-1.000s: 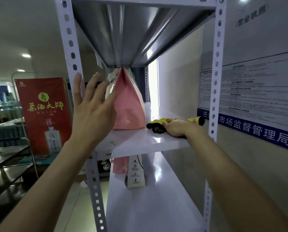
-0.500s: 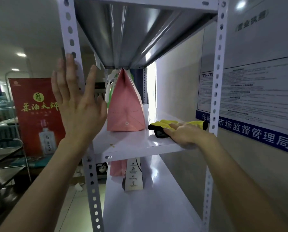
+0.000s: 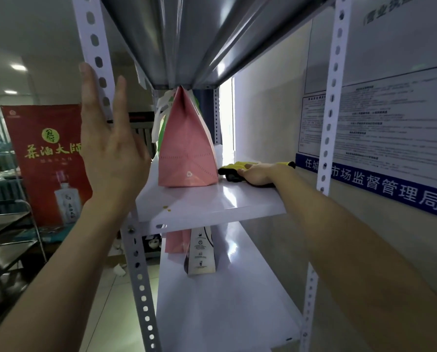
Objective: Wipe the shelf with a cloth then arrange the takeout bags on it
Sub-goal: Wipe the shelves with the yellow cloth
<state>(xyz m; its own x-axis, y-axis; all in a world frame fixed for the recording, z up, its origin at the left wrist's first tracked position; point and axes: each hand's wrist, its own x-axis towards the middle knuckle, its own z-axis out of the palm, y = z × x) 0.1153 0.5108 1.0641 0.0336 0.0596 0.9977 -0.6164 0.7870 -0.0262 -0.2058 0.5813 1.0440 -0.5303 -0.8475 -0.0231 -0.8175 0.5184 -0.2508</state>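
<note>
A pink paper takeout bag (image 3: pixel 188 153) stands upright on the white middle shelf (image 3: pixel 212 204), with white bag handles (image 3: pixel 161 118) behind it. My right hand (image 3: pixel 259 172) lies flat on a yellow and black cloth (image 3: pixel 235 167) at the right of that shelf, just right of the bag. My left hand (image 3: pixel 110 148) is raised with straight fingers beside the front left post (image 3: pixel 95 52), left of the bag and apart from it. A white printed bag (image 3: pixel 200 252) and another pink bag (image 3: pixel 178 241) stand on the shelf below.
A steel shelf underside (image 3: pixel 186 39) hangs close over the pink bag's top. Small crumbs (image 3: pixel 167 208) lie near the shelf's front edge. A wall with notices (image 3: pixel 390 123) is at the right. A red banner (image 3: pixel 47 161) and dark tables (image 3: pixel 4 250) stand at the left.
My left hand came off the pink bag's side and rose up beside the post. My right hand stayed on the cloth and shifted slightly along the shelf.
</note>
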